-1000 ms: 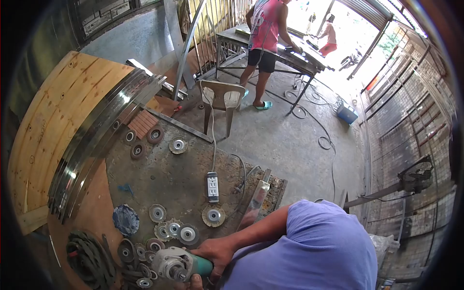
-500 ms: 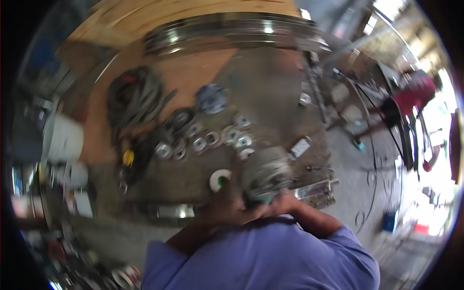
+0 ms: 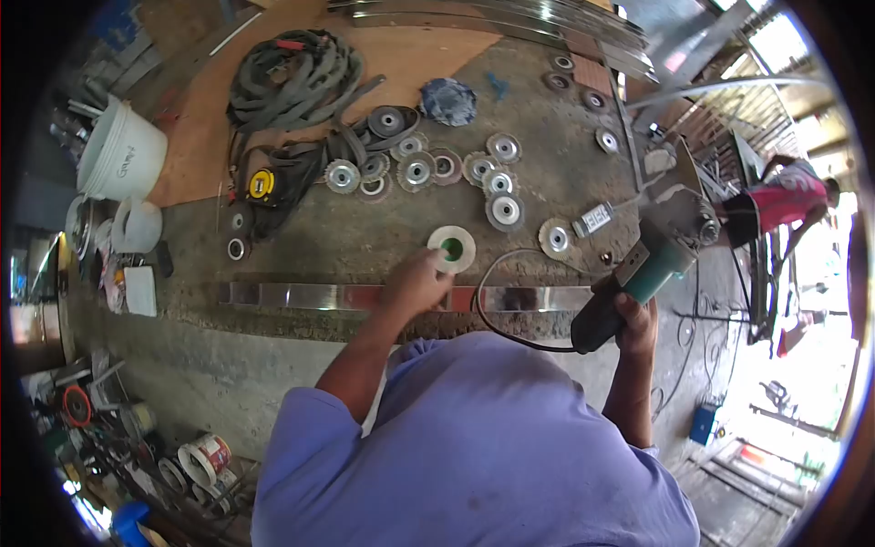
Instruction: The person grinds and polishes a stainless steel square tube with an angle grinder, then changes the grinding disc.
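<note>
My right hand (image 3: 636,321) is wrapped round the body of a green and black angle grinder (image 3: 649,273), raised at the table's right front corner with its head up and to the right. My left hand (image 3: 419,281) has its fingers at the lower left edge of a white ring-shaped disc with a green centre (image 3: 463,244); whether they grip it is unclear. A dark cord loops from the grinder's rear. Under my left forearm, a shiny metal strip (image 3: 529,299) lies along the table's front edge.
Several abrasive discs (image 3: 416,170) are scattered mid-table, near coiled grey hose (image 3: 292,87), a crumpled blue cloth (image 3: 447,101) and a tape measure (image 3: 262,184). White buckets (image 3: 128,159) stand at left. A person in a red shirt (image 3: 779,202) bends at far right.
My hands have moved apart. The grinder has gone right and up in my right hand, while my left hand has come to the white disc. The head view has shifted.
</note>
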Action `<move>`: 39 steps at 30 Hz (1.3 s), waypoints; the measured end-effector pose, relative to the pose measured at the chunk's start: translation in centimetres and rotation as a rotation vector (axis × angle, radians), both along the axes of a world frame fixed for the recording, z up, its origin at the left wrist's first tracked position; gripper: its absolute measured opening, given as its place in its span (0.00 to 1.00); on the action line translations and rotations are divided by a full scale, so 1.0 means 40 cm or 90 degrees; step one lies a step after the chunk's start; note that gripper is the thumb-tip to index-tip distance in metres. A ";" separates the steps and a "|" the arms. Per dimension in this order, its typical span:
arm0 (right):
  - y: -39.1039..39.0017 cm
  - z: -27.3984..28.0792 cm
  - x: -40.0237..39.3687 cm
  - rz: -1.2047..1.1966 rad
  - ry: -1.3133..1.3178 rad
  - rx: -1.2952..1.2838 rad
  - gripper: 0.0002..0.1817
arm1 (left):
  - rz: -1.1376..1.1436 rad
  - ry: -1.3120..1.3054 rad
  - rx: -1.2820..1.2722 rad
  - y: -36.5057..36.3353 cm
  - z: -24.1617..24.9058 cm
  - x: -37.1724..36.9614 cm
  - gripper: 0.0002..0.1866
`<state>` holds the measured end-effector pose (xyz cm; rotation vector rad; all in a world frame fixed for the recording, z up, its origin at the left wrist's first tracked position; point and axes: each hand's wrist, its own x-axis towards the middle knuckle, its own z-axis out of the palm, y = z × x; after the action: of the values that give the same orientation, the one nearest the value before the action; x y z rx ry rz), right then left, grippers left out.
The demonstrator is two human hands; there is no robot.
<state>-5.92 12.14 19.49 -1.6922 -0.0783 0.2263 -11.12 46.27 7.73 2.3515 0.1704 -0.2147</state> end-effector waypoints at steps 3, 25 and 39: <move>-0.038 -0.014 -0.053 -0.044 0.052 -0.018 0.38 | 0.065 0.002 0.115 0.016 -0.084 0.079 0.24; -0.001 -0.021 -0.017 0.164 0.120 -0.123 0.35 | -0.022 -0.317 -0.420 -0.345 0.424 0.271 0.15; 0.009 0.047 0.023 0.161 0.157 -0.042 0.35 | 0.083 -0.377 -0.399 -0.376 0.458 0.334 0.17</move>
<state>-5.00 12.49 21.37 -1.7055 -0.1022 0.6303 2.23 31.24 26.06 1.6815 -0.0339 0.4353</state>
